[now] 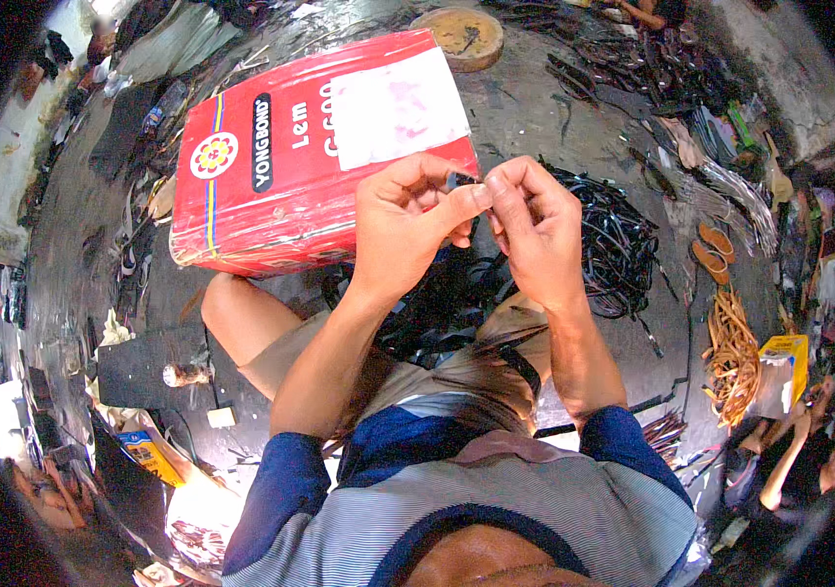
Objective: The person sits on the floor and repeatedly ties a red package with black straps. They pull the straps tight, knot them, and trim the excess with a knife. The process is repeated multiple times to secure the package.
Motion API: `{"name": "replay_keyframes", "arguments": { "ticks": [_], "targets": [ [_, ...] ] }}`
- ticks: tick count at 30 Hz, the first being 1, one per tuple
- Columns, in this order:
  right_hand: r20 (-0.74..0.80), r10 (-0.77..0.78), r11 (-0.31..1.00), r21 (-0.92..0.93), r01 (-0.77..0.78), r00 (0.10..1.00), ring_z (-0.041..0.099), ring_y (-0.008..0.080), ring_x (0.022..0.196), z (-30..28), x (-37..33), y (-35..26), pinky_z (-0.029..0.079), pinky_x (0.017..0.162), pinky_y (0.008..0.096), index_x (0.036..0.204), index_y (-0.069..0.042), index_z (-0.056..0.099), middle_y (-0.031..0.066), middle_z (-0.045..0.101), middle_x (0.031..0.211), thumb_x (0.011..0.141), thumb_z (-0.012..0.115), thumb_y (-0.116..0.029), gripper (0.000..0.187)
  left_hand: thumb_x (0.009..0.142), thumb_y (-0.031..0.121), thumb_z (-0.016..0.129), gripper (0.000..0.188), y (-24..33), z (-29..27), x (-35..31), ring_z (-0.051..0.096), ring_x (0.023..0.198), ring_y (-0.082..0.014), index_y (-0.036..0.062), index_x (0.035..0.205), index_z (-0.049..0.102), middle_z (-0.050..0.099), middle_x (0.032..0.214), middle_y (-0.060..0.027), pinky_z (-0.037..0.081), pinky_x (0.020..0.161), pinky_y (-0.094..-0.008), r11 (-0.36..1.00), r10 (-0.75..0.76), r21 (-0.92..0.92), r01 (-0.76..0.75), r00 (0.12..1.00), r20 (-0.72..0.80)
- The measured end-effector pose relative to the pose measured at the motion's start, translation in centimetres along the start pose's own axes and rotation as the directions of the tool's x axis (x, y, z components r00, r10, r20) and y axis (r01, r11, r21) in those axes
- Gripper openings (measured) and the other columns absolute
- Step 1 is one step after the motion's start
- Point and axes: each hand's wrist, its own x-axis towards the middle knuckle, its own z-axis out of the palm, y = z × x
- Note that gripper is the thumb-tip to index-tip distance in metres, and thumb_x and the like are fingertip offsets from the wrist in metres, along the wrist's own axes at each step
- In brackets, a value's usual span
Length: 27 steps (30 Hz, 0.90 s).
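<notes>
My left hand (pixel 406 223) and my right hand (pixel 537 230) are raised in front of me, thumb tips nearly meeting. Between the fingers of the left shows a short, glossy black strip (pixel 462 180). My right thumb and forefinger pinch at its end, where most of it is hidden. Just beyond the left hand lies a large red box (pixel 280 210) with a torn white patch on its top. Beneath my hands, over my lap, are more dark strips (pixel 437 308), partly covered by my forearms. A tangled heap of black strips (pixel 618 245) lies beside my right hand.
A round wooden block (pixel 461 41) stands behind the box. To the right are a bundle of tan strips (pixel 732 357), brown sandal-like pieces (pixel 713 254) and a yellow box (pixel 785 367). At left lies a dark board (pixel 148 367). Other people's limbs show at the edges.
</notes>
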Motion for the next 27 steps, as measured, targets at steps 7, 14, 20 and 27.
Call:
{"name": "replay_keyframes", "arguments": {
  "ticks": [7,14,20,27],
  "targets": [
    [0.206,-0.021,0.967,-0.245,0.072,0.978,0.057,0.0067,0.074,-3.4,3.9,-0.6,0.047,0.07,0.0282,0.08,-0.002,0.069,-0.0006,0.065,0.073,0.095,0.069,-0.026,0.028,0.087,0.014,0.081,0.017,3.6,-1.9,2.4,0.06,0.064,-0.0063,-0.0001,0.085,0.073,0.068,0.072,-0.0011,0.05,0.056,-0.025,0.805,0.253,0.554,-0.213,0.967,0.003],
    [0.261,0.122,0.971,-0.23,-0.061,0.958,0.034,0.0023,0.053,-3.4,12.1,2.9,0.023,0.048,0.0242,0.069,-0.013,0.058,-0.0099,0.044,0.06,0.095,0.068,-0.032,0.033,0.084,0.014,0.078,0.026,2.9,-5.2,9.5,0.07,0.087,-0.0226,0.0056,0.109,0.074,0.07,0.102,-0.0118,0.059,0.073,-0.034,0.402,0.258,0.718,-0.568,0.823,0.507],
    [0.268,0.212,0.977,-0.076,-0.198,0.94,0.026,0.0021,0.05,-3.3,12.1,3.6,0.017,0.046,0.0244,0.071,-0.015,0.058,-0.0113,0.039,0.06,0.095,0.068,-0.03,0.031,0.084,0.017,0.079,0.026,2.0,-5.6,9.5,0.072,0.089,-0.0258,0.0058,0.107,0.076,0.074,0.1,-0.0118,0.058,0.079,-0.0358,0.396,0.279,0.734,-0.552,0.834,0.477],
    [0.284,0.224,0.969,0.037,-0.244,0.932,0.041,0.0039,0.056,-3.6,12.1,4.9,0.027,0.05,0.0233,0.072,-0.014,0.065,-0.0083,0.051,0.064,0.093,0.071,-0.035,0.03,0.084,0.011,0.078,0.018,1.1,-6.0,9.2,0.071,0.087,-0.0247,0.0058,0.1,0.076,0.072,0.095,-0.0083,0.057,0.075,-0.0359,0.207,0.406,0.679,-0.704,0.694,0.595]
  ]
}}
